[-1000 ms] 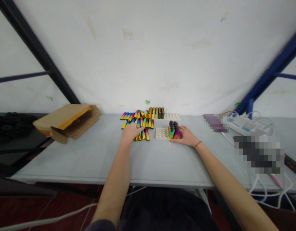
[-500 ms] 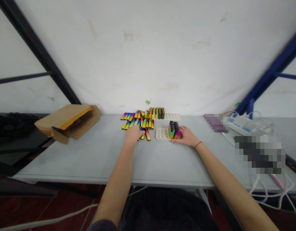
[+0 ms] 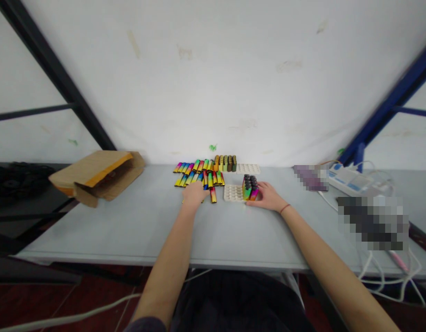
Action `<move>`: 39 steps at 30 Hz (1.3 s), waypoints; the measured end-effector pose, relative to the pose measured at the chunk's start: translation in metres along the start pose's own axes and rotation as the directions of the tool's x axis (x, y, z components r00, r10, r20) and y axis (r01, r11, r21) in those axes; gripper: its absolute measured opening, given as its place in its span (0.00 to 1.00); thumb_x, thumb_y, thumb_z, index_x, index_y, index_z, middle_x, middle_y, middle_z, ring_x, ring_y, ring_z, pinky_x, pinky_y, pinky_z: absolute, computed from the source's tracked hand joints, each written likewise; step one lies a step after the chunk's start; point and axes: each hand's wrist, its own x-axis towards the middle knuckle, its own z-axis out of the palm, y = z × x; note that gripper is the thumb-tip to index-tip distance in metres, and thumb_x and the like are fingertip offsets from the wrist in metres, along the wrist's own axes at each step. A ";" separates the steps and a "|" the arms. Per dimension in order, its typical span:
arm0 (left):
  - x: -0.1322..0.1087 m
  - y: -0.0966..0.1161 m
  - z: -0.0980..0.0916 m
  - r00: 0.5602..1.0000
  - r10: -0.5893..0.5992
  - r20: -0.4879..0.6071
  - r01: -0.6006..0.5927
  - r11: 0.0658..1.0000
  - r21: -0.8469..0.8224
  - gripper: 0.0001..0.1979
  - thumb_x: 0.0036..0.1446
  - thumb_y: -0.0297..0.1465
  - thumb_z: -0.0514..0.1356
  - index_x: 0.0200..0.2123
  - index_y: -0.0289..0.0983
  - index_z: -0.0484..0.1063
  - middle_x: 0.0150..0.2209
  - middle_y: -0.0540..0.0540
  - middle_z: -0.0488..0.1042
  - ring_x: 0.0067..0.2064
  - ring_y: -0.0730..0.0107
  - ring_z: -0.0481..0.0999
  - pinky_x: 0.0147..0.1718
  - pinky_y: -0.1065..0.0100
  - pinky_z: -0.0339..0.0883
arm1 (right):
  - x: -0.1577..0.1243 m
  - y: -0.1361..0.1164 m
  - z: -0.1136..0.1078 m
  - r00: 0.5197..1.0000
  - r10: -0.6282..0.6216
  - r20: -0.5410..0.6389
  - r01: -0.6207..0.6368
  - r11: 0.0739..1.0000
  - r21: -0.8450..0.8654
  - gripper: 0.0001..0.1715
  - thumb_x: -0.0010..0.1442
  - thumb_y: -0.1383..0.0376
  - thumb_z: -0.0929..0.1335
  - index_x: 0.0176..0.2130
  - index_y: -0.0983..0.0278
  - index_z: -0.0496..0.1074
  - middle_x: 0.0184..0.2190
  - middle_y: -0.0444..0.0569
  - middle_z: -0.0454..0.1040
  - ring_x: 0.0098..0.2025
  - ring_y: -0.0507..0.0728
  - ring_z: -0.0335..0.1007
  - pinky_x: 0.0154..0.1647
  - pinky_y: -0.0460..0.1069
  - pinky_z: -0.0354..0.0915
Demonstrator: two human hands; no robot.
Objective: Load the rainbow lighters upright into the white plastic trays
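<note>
Shiny rainbow-coloured tubes (image 3: 189,179), shaped like slim lighters, lie in rough rows at the middle of the table. My left hand (image 3: 194,192) reaches over the near ones, its thumb beside a blue tube end; the other fingers are hidden behind the hand. One red-and-yellow tube (image 3: 213,194) lies just right of it. A white tray (image 3: 233,193) with round holes holds several upright black-topped tubes (image 3: 250,187) at its right end. Closed around that end is my right hand (image 3: 268,197), thumb along the near side and fingers behind the tubes.
Behind stands a block of upright gold-topped tubes (image 3: 225,163) beside a second white tray (image 3: 248,168). A brown paper bag (image 3: 95,175) lies at left. A purple flat thing (image 3: 308,177), a power strip (image 3: 351,180) and white cables are at right. The wall borders the table's back.
My left hand has shifted slightly to the right and up over the tubes. A few tubes by it lie differently. My right hand stays at the tray.
</note>
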 end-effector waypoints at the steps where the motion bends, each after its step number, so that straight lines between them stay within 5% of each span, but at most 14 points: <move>1: 0.000 0.000 0.001 1.000 0.004 -0.008 -0.004 1.000 -0.006 0.14 0.55 0.39 0.61 0.41 0.38 0.78 0.46 0.32 0.80 0.52 0.46 0.78 0.44 0.59 0.70 | 0.000 0.000 0.000 1.000 0.000 -0.001 0.000 1.000 -0.001 0.42 0.51 0.37 0.72 0.51 0.64 0.75 0.54 0.61 0.74 0.56 0.71 0.69 0.57 0.63 0.65; 9: 0.008 -0.005 0.006 0.994 0.110 -0.025 -0.110 0.994 0.015 0.12 0.57 0.34 0.59 0.39 0.35 0.79 0.45 0.35 0.81 0.51 0.51 0.78 0.47 0.62 0.69 | 0.000 0.000 0.000 1.000 -0.003 -0.004 0.003 1.000 -0.006 0.41 0.51 0.37 0.72 0.51 0.65 0.75 0.54 0.62 0.74 0.56 0.71 0.68 0.58 0.63 0.65; 14: 0.011 -0.004 0.008 0.995 0.087 -0.052 -0.085 0.996 0.026 0.17 0.58 0.34 0.60 0.48 0.34 0.76 0.49 0.35 0.79 0.53 0.52 0.77 0.49 0.62 0.69 | 0.000 0.001 0.000 1.000 -0.010 0.001 0.010 1.000 -0.001 0.43 0.52 0.37 0.71 0.52 0.66 0.75 0.54 0.62 0.74 0.56 0.71 0.68 0.58 0.63 0.64; 39: 0.005 0.003 0.012 0.988 0.079 -0.129 -0.083 0.996 -0.025 0.12 0.60 0.31 0.57 0.42 0.34 0.78 0.43 0.32 0.80 0.51 0.51 0.78 0.48 0.62 0.68 | -0.001 0.002 0.001 1.000 -0.011 -0.006 0.011 1.000 -0.005 0.42 0.51 0.38 0.72 0.52 0.66 0.74 0.53 0.61 0.74 0.56 0.71 0.69 0.59 0.62 0.64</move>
